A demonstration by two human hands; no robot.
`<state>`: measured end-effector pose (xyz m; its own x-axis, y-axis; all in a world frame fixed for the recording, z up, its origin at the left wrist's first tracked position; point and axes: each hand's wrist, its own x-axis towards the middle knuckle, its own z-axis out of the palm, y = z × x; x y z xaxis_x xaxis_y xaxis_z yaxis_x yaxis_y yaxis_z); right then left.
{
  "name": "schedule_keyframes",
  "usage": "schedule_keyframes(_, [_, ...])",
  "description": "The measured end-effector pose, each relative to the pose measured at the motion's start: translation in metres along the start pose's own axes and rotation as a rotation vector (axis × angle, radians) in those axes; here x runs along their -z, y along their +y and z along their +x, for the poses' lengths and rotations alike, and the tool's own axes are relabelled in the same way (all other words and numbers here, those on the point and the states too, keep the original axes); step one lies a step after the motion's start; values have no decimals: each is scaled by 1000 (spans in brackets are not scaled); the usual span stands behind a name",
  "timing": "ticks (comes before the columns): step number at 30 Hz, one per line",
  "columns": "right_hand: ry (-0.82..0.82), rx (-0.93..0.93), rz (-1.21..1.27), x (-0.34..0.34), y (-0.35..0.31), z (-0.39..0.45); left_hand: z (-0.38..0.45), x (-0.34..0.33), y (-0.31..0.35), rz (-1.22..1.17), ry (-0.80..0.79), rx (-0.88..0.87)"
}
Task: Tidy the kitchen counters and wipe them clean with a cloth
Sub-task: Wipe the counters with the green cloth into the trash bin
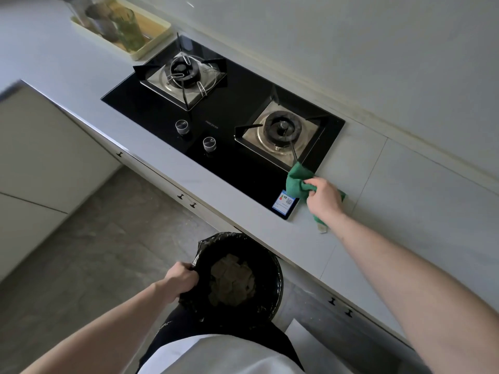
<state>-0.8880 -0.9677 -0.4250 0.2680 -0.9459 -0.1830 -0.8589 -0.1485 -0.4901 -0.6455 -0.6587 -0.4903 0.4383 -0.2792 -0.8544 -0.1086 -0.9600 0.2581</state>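
My right hand [325, 199] grips a crumpled green cloth [297, 179] on the grey counter [391, 201], at the near right corner of the black glass hob [237, 157]. Part of the cloth lies over the hob's edge and part sticks out under my wrist. My left hand [182, 278] holds the rim of a black-lined bin [270, 290], which sits just below the counter's front edge. Crumpled brownish waste lies inside the bin.
The hob has two burners and two knobs [209, 143], plus a sticker [285, 202] at its near corner. A cream tray [155, 40] with a green glass [129, 31] and other vessels stands at the back left. Cabinet fronts with small black handles run below the counter.
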Motion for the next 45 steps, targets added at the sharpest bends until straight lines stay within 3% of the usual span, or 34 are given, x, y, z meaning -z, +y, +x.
schedule_keyframes(4, [-140,-17,-111,-28,-15,-6,-2,2,0,-1,-5,11])
schedule_keyframes(10, [-219,129,-154,-48,-15,-88,-4,-2,1,2,-1,3])
schedule_keyframes(18, [-426,288,61,-62,-17,-188,-3,-5,5,74,-6,-39])
schedule_keyframes(21, [-314,259,189,-49,-16,-176,-5,-6,7,86,6,-58])
schedule_keyframes(25, [-16,110,372,-5,-2,-140,-8,-8,12,101,-8,-73])
schedule_keyframes(35, [542,-302,174,86,143,-73,-11,-14,20,122,-28,-84])
schedule_keyframes(39, [620,-463,92,114,199,-62,-11,-14,25,140,-26,-88])
schedule_keyframes(45, [510,-582,55,126,245,-44,-5,-16,31,190,-11,-78])
